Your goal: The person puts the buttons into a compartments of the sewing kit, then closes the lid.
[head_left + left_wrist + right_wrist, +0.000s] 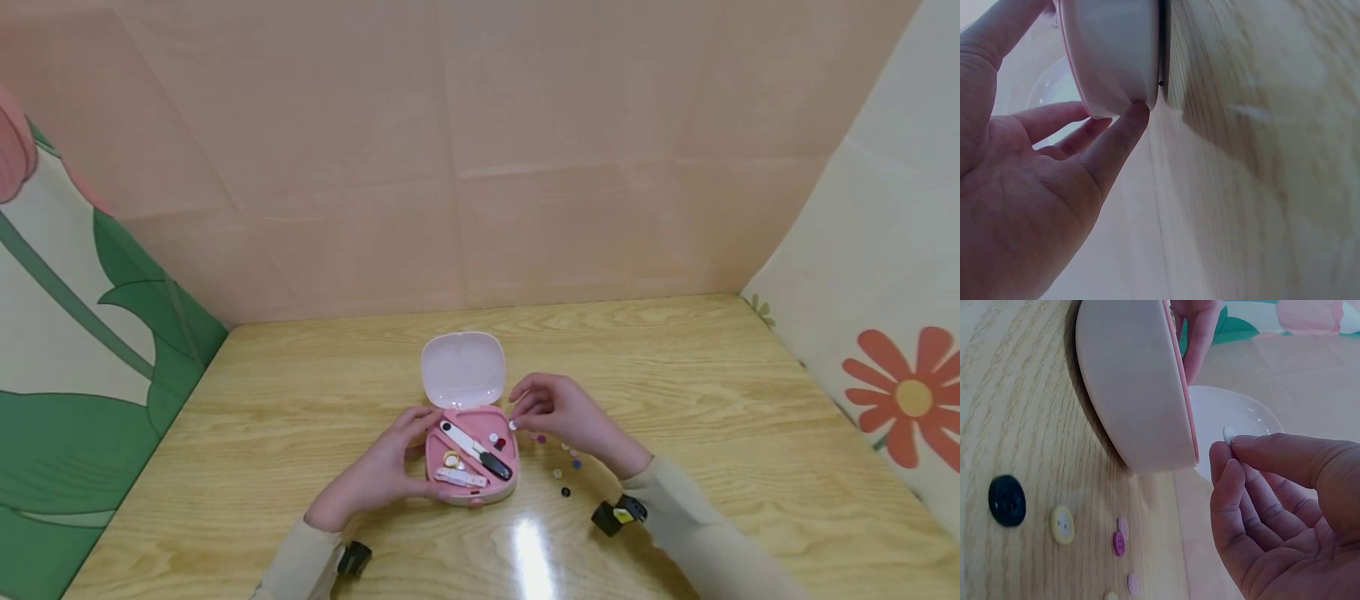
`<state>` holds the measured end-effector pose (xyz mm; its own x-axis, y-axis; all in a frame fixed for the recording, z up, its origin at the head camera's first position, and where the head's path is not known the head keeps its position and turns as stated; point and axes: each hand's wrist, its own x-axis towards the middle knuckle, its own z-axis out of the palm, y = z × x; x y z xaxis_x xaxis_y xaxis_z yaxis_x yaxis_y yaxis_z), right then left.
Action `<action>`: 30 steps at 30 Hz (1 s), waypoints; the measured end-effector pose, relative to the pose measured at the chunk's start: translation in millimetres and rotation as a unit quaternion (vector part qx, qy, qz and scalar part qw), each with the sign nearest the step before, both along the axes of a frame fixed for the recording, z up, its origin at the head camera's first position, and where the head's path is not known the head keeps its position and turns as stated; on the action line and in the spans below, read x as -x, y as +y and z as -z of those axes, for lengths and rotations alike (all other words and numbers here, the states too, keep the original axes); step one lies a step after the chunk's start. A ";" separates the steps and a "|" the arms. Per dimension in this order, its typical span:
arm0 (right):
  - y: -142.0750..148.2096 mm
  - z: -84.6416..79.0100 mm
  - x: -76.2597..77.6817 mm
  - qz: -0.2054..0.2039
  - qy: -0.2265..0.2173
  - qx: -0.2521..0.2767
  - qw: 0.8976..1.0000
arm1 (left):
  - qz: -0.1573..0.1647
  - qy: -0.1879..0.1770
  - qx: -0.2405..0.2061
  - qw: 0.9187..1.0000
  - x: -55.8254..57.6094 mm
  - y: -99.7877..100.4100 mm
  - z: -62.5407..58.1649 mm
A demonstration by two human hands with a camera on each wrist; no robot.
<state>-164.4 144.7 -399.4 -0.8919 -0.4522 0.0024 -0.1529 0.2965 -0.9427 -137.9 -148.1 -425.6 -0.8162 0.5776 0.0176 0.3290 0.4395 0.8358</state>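
Observation:
A small pink sewing box [509, 454] stands on the table with its pale lid [463, 371] tipped back. My left hand [378, 479] grips its left side, thumb near the front and fingers towards the back; fingertips [1132, 119] touch the white wall in the left wrist view. Between thumb and index finger, my right hand [566, 414] pinches a white button [1228, 434] just above the box's right rim. Inside lie a white tool with a black end [476, 452], set diagonally, a pale strip-like item [461, 477], a yellow ring-shaped item [451, 458] and a few buttons [500, 443].
Several loose buttons lie on the wooden table [300, 400] right of the box, among them a black one [1007, 500], a yellow one [1062, 525] and a purple one [1119, 544]. Patterned cloth [915, 392] hangs at the sides, with a plain peach sheet [450, 167] behind.

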 end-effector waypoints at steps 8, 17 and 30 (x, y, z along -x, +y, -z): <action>-5.8 6.3 1.2 0.004 -0.001 -0.002 1.000 | 0.000 0.002 -0.001 1.000 0.2 0.2 0.3; -8.1 8.4 1.3 0.007 0.000 -0.005 1.000 | -0.005 -0.001 0.009 1.000 0.1 -0.5 0.2; -9.7 8.3 0.8 0.008 0.004 -0.017 1.000 | 0.001 -0.006 0.001 1.000 0.5 -1.5 1.5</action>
<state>-165.2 135.0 -407.8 -0.8993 -0.4374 -0.0062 -0.1544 0.3308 -0.9310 -138.4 -149.6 -427.1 -0.8153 0.5791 0.0060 0.3197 0.4413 0.8385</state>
